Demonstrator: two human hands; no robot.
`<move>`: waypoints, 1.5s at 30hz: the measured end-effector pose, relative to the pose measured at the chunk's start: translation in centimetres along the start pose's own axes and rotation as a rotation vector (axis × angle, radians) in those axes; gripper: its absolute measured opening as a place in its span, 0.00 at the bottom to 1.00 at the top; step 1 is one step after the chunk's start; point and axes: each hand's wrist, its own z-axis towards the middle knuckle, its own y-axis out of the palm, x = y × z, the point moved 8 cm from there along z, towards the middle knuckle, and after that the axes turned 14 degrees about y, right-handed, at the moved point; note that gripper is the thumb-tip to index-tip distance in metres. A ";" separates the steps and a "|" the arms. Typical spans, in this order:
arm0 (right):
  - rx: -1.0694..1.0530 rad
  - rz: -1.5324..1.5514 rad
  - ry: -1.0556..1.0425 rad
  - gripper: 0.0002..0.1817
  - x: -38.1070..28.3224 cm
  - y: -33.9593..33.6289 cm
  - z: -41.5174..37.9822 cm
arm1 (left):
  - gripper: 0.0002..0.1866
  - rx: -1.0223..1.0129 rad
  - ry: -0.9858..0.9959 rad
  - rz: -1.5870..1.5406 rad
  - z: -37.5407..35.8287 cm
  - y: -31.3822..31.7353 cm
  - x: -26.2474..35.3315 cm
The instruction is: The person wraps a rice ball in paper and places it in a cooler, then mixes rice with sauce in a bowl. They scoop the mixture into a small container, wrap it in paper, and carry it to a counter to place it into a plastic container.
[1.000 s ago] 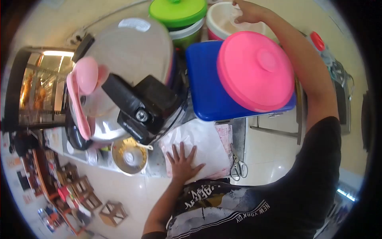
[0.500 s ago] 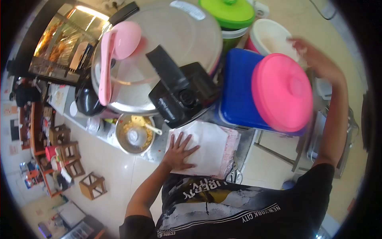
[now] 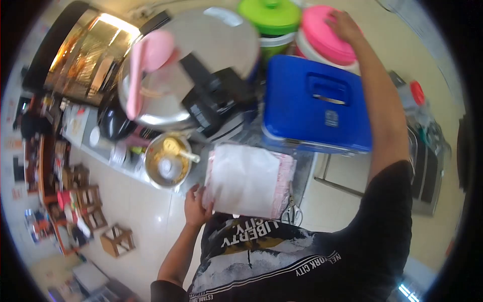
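My right hand [image 3: 343,27] is on top of a round pink lid [image 3: 327,38], its fingers closed about the middle, where the knob is mostly hidden. The lid sits on a white and pink tub [image 3: 308,50]. My left hand [image 3: 197,205] is at the left edge of a stack of white paper sheets [image 3: 244,176] with pink printing along the side, its fingers slightly apart and holding nothing I can see. Scissors [image 3: 292,214] lie by the stack's lower right corner. A blue box [image 3: 314,108] with a handle on its lid stands beyond the paper.
A large pot [image 3: 211,35] carries a pink ladle [image 3: 136,80] on its lid. Near it are a green-lidded container [image 3: 271,17] and a metal bowl [image 3: 168,161] of food with a yellow spoon [image 3: 176,147]. A lit food display [image 3: 93,55] stands far left; wooden stools [image 3: 116,240] are below.
The pink lid has gone from the blue box onto the tub, with my right hand now on it. My left hand has slid from the middle of the paper to its left edge.
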 end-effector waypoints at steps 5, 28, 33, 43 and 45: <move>-0.166 -0.042 0.193 0.38 0.5 2.4 -0.9 | 0.24 0.690 -0.875 -0.404 -8.1 -0.6 -12.2; -1.845 1.322 1.015 0.22 -52.2 13.4 -83.9 | 0.06 0.406 -0.712 -0.815 -41.8 2.4 -15.1; -1.756 1.249 1.176 0.18 -50.6 19.4 -88.2 | 0.08 0.268 -0.739 -0.772 -41.3 9.0 -19.0; -1.117 0.666 0.209 0.19 -45.5 43.2 -79.3 | 0.15 0.543 -1.013 -1.014 -43.7 25.6 -23.7; -0.897 0.451 -0.015 0.16 -50.8 44.4 -72.7 | 0.17 0.415 -1.311 -1.213 -50.2 29.0 -20.8</move>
